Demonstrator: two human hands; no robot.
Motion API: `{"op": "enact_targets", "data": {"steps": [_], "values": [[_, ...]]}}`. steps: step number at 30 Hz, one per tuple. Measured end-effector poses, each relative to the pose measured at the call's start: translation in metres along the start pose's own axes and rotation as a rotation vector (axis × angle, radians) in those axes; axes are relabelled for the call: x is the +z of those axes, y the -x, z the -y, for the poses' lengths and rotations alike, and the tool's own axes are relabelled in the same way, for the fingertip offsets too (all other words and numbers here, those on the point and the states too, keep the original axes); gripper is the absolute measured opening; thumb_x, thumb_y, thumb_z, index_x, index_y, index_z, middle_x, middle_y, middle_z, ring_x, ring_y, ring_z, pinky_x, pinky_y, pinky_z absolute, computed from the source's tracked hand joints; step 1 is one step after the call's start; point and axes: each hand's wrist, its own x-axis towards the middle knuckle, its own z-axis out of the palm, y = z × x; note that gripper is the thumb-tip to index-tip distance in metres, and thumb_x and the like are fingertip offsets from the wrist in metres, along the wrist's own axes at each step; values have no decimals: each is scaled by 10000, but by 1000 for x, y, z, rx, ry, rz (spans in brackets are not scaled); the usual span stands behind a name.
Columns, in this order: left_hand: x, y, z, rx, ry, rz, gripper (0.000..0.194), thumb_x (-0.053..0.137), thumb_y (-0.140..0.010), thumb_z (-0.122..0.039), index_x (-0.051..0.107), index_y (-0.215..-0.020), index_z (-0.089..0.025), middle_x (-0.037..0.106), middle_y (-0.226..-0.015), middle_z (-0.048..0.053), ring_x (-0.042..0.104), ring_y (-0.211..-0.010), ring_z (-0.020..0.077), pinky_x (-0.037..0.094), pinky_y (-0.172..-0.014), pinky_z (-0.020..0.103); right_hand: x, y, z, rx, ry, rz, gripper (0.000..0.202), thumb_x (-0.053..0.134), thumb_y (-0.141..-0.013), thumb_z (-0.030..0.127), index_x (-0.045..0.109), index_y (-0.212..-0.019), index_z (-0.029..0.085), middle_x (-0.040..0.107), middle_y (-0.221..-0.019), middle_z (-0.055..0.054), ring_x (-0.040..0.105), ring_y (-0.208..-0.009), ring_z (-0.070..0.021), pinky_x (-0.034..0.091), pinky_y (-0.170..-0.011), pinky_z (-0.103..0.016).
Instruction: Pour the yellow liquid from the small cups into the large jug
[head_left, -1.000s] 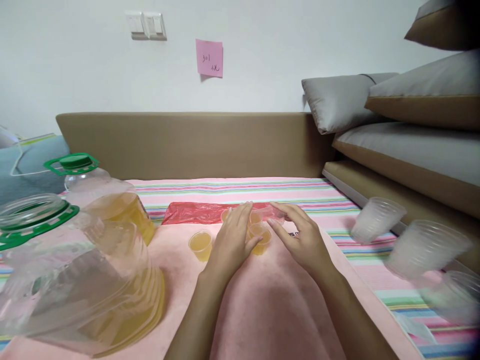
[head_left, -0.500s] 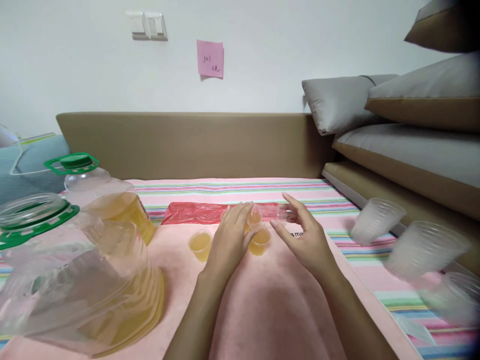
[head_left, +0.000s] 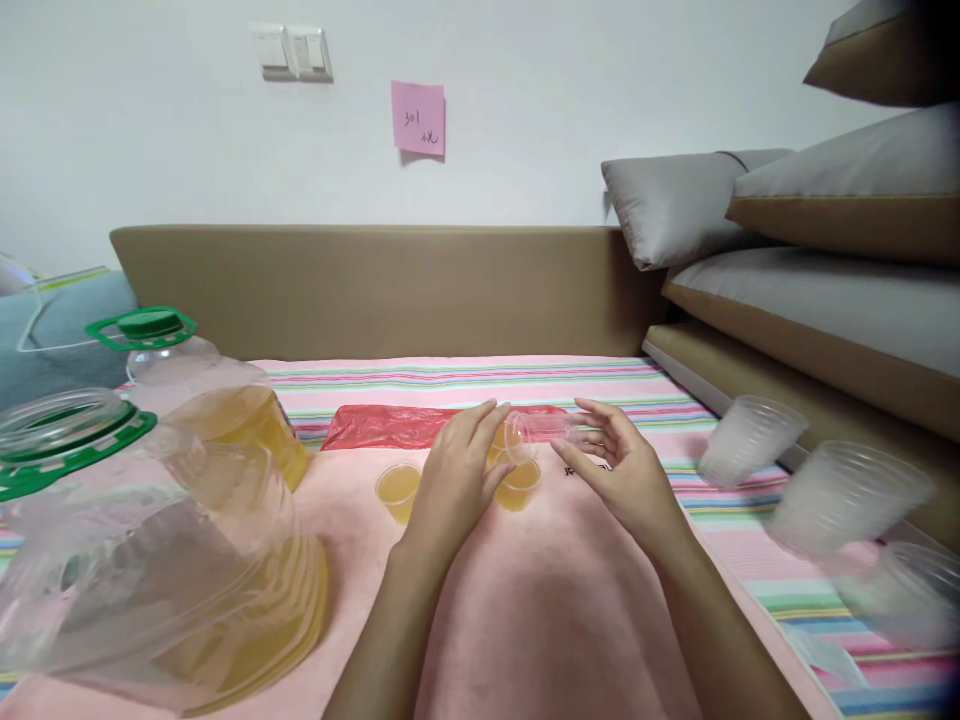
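Observation:
A clear plastic cup (head_left: 536,437) lies sideways in the air between my hands, its rim facing left. My right hand (head_left: 615,460) has its fingers and thumb around the base end of this cup. My left hand (head_left: 465,460) is beside the rim, thumb and fingers apart, with nothing visibly gripped. Under and behind the hands stand cups of yellow liquid: one (head_left: 517,487) below the clear cup, another (head_left: 398,487) left of my left hand, and more partly hidden behind its fingers.
An open large jug (head_left: 247,600) of yellow liquid stands at the left, with a green-capped jug (head_left: 255,420) behind it. Stacks of clear cups (head_left: 847,500) are at the right. A red plastic bag (head_left: 382,427) lies behind the filled cups. Grey cushions (head_left: 840,290) are piled at right.
My right hand has shifted slightly right and down. The clear cup between the hands shows more fully, and my left fingers have spread a little.

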Motion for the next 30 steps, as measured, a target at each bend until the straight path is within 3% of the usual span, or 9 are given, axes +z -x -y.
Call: {"op": "enact_targets", "data": {"steps": [4,10,13,15,20,24,27,30], "values": [[4,2,0,27,13,90,787,787,-889,-174,374,-1557,-221,448,-1642,148,420,-1522,317,397,-1230,549,-3,2,1,-124,43,82,605,813,-844,437,580,-1387,309,663,-1384,-91,659,-1230,-258,530,-1068,-465],[7,3,-1,-29,33,105,729,763,-899,-160,405,-1533,-184,541,-1560,168,511,-1453,314,456,-1186,528,2,5,5,-208,106,94,720,762,-900,391,431,-1539,384,674,-1391,-63,640,-1285,-257,510,-1102,-493],[7,3,0,-33,34,107,695,754,-901,-165,430,-1516,-184,559,-1538,174,514,-1450,326,452,-1185,543,5,7,11,-263,188,122,484,702,-943,374,594,-1415,371,669,-1396,-51,636,-1283,-259,535,-1064,-474],[7,3,0,-35,35,110,685,757,-896,-172,444,-1506,-193,574,-1522,170,525,-1439,334,454,-1180,554,6,8,14,-264,235,116,412,695,-945,380,656,-1355,362,665,-1407,-47,635,-1281,-268,543,-1049,-472],[8,4,0,-36,33,108,694,743,-908,-196,422,-1522,-222,557,-1542,159,519,-1444,334,424,-1200,570,6,10,17,-259,257,113,462,685,-950,397,630,-1408,373,665,-1407,-44,650,-1247,-262,556,-1025,-456],[9,3,-1,-39,22,108,698,727,-918,-205,401,-1535,-223,551,-1548,163,502,-1461,334,363,-1232,613,7,10,17,-253,268,67,592,688,-945,386,518,-1511,384,671,-1384,-48,659,-1211,-250,551,-1026,-457],[11,4,0,-37,10,114,693,711,-917,-176,398,-1534,-214,543,-1553,172,492,-1468,340,348,-1236,632,6,10,19,-295,297,125,428,656,-967,383,638,-1394,351,664,-1382,-47,647,-1218,-249,547,-1033,-441],[11,3,-1,-22,-2,118,654,659,-945,-155,387,-1538,-200,528,-1563,178,484,-1473,343,363,-1226,633,6,11,21,-234,329,139,520,684,-946,394,582,-1454,352,652,-1398,-53,655,-1185,-260,564,-1013,-457]]}}
